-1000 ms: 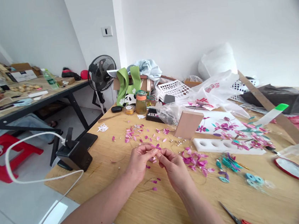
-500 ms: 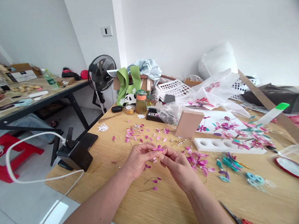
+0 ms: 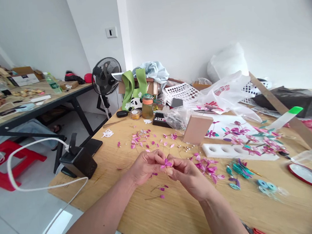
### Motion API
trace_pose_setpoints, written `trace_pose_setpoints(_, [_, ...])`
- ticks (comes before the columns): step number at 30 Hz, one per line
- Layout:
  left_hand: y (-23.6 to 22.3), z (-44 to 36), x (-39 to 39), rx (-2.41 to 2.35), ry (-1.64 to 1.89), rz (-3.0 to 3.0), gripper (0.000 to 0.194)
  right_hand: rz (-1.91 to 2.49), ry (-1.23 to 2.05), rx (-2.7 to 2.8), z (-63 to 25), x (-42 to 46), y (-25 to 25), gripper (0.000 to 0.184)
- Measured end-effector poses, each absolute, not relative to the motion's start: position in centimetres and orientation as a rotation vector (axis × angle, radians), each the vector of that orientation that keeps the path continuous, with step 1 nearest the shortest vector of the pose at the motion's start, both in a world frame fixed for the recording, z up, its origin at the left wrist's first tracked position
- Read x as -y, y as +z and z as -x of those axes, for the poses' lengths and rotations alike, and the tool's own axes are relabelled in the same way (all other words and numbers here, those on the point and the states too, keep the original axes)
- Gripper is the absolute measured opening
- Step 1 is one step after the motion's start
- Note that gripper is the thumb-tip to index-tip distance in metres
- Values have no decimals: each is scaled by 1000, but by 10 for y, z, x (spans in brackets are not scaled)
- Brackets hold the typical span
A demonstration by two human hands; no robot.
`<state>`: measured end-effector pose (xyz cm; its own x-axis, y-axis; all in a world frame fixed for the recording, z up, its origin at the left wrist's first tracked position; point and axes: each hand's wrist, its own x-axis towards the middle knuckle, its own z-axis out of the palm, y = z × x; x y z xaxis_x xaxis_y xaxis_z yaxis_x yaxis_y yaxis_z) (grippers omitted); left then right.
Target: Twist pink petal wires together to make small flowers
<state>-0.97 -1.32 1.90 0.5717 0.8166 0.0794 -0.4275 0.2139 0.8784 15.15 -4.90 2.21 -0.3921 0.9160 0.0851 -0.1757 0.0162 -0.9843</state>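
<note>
Both my hands meet above the middle of the wooden table [image 3: 180, 218], pinching one small purple flower [image 3: 166, 163] between them. My left hand [image 3: 146, 167] grips its petals from the left with thumb and fingertips. From the right, my right hand [image 3: 188, 175] pinches it close to the base; fingers partly hide the stem. Loose pink petals [image 3: 140, 137] are scattered beyond my hands. A pile of purple flowers [image 3: 207, 167] lies just right of my right hand. Two or three stemmed purple pieces [image 3: 161, 196] rest below my hands.
A white foam block [image 3: 215, 150] and a pinkish-brown box [image 3: 197, 128] stand to the right. Red-handled scissors [image 3: 257, 233] lie at the near edge. Teal ribbon-like pieces [image 3: 242, 169] and a red-rimmed round dish [image 3: 308, 175] are farther right. A black power block [image 3: 78, 162] with a white cable sits left.
The flower has tilted and sits slightly lower, its petals now facing me more. My right forearm has shifted a little right, covering more of the scissors.
</note>
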Motion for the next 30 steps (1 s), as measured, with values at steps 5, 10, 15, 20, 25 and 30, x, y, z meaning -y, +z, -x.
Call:
trace_pose_setpoints(5, [19, 10, 14, -484, 911, -1055, 14, 843, 1516, 1398, -152, 50, 23, 30])
trace_pose_setpoints(10, [18, 9, 14, -484, 960, -1102, 14, 827, 1529, 1375, -152, 50, 22, 27])
trace_pose_setpoints(15, [17, 9, 15, -484, 1006, -1113, 11, 825, 1550, 1356, -151, 50, 21, 23])
trace_pose_setpoints(20, [16, 9, 16, -516, 1003, -1097, 13, 838, 1572, 1326, -150, 50, 19, 27])
trace_pose_setpoints(25, [17, 8, 17, -526, 1046, -1066, 12, 860, 1612, 1268, -148, 49, 16, 30])
trace_pose_setpoints(30, [17, 8, 16, -523, 1064, -1044, 9, 873, 1644, 1178, -147, 48, 14, 28])
